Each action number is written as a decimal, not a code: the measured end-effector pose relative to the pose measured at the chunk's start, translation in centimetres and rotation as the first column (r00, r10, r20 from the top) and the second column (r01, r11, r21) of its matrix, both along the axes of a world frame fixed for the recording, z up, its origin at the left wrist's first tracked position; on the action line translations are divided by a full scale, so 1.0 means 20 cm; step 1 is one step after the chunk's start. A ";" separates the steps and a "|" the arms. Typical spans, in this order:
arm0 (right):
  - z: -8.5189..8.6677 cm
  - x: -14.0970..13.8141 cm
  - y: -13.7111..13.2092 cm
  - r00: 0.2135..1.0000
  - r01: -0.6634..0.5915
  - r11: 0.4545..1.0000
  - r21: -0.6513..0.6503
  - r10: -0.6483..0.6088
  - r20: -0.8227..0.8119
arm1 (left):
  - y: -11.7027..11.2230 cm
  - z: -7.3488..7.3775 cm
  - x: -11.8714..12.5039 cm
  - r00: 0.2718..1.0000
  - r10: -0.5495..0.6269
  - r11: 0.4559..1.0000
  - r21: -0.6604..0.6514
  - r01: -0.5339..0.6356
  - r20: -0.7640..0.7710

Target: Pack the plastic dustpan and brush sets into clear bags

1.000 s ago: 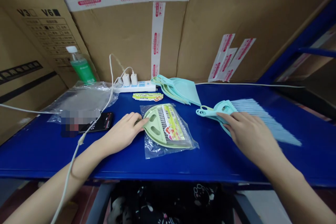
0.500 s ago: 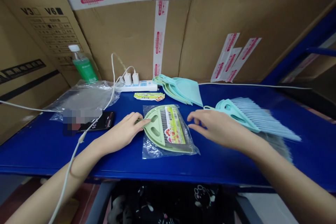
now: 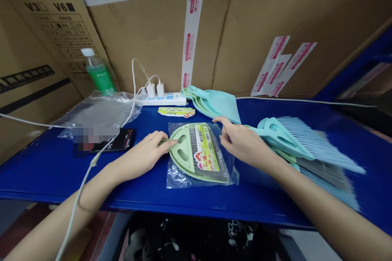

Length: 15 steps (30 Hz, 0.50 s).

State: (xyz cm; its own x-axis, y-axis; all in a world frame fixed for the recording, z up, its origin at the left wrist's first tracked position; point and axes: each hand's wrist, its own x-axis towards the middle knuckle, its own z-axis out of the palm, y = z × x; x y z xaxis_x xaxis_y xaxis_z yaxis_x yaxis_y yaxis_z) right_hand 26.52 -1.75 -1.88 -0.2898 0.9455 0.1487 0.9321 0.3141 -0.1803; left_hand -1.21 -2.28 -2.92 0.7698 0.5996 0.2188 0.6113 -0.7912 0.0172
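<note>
A light green dustpan and brush set (image 3: 181, 155) lies flat in a clear plastic bag (image 3: 177, 180), with a yellow printed card (image 3: 207, 151) over its grey bristles. My left hand (image 3: 150, 147) is closed on the handle end at the left, thumb resting on top. At the bag's far right edge, my right hand (image 3: 237, 138) has its index finger stretched out and the other fingers partly bent. Its fingertips are beside or touching the film; firm contact cannot be made out. Several loose brushes (image 3: 283, 136), blue and green, are stacked to the right, partly behind my right forearm.
Nested dustpans (image 3: 225, 104) lean near the cardboard wall (image 3: 147, 32). Printed cards (image 3: 176, 111) lie before a power strip (image 3: 171, 99) with chargers. A phone (image 3: 124, 140), plastic bags (image 3: 101, 110) and a green-labelled bottle (image 3: 102, 75) are at left. A white cable (image 3: 96, 158) crosses my left forearm.
My right hand has moved left, from beside the loose brushes to the bag's right edge. The left hand keeps its hold on the handle end. The view has shifted slightly.
</note>
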 end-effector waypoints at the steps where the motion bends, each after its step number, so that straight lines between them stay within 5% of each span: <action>1: 0.00 0.01 0.00 0.999 0.024 0.999 0.027 -0.025 0.037 | 0.00 0.00 0.00 1.000 -0.003 1.000 -0.007 0.003 0.003; 7: -0.03 0.07 0.03 0.985 -0.043 0.997 0.070 0.030 0.171 | 0.00 0.00 0.00 1.000 -0.016 1.000 -0.015 0.016 0.019; 15: -0.07 0.06 0.06 0.991 -0.130 0.991 0.035 0.131 -0.024 | 0.00 0.00 0.00 1.000 -0.019 1.000 -0.013 0.019 0.020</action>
State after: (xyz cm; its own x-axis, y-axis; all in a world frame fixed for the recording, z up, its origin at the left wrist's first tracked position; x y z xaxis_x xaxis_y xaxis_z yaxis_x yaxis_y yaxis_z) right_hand 27.66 -0.49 -3.19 -0.4059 0.8942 0.1890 0.8779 0.4390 -0.1915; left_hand -1.26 -2.22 -2.89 0.7767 0.5876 0.2269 0.5954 -0.8024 0.0397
